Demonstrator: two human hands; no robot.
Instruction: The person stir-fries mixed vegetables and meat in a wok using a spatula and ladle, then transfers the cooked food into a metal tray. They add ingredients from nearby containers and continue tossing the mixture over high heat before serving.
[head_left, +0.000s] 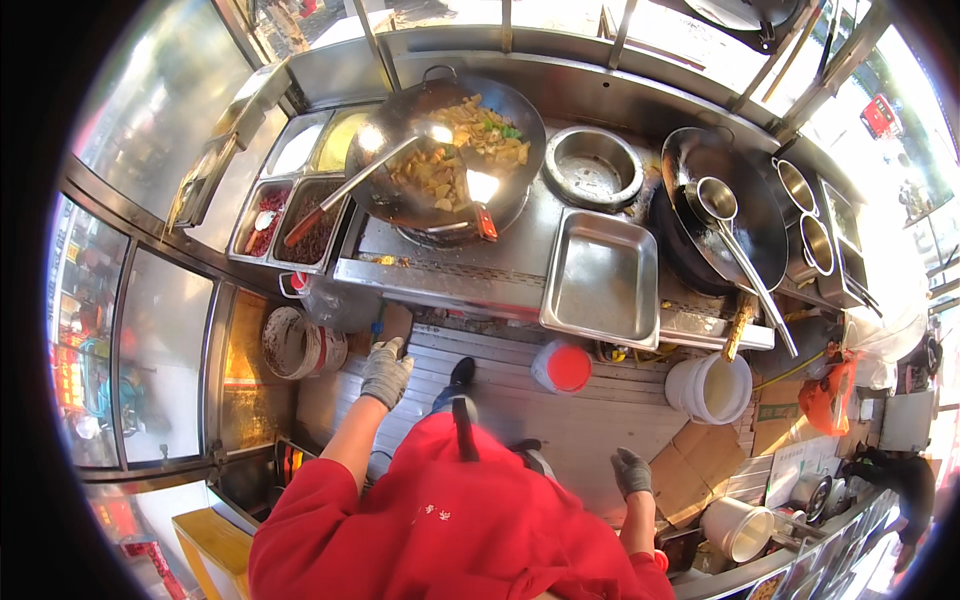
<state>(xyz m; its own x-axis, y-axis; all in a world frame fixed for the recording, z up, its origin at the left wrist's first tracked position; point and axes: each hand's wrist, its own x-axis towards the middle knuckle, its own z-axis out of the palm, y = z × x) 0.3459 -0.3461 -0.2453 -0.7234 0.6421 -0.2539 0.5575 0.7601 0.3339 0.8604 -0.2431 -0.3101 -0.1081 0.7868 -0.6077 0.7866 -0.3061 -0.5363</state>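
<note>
My left hand (387, 373), in a grey knit glove, hangs above the ribbed floor, nearest the stained white bucket (289, 343); nothing shows in it. On the right, my gloved right hand (631, 472) is low beside my body, near flattened cardboard (697, 465), with nothing seen in it. Ahead on the steel counter, a large wok (367, 180) holds cooked sliced food with green pieces (480, 131). A wooden-handled ladle (375, 171) rests across its left side. A second utensil with a red-brown handle (486, 223) lies at the wok's near edge.
An empty steel tray (600, 277) overhangs the counter's front edge. Right of it, a ladle (739, 255) lies in another wok (765, 217). Steel pans of ingredients (311, 259) stand at left. A red-topped tub (568, 369) and a white bucket (709, 390) stand below the counter.
</note>
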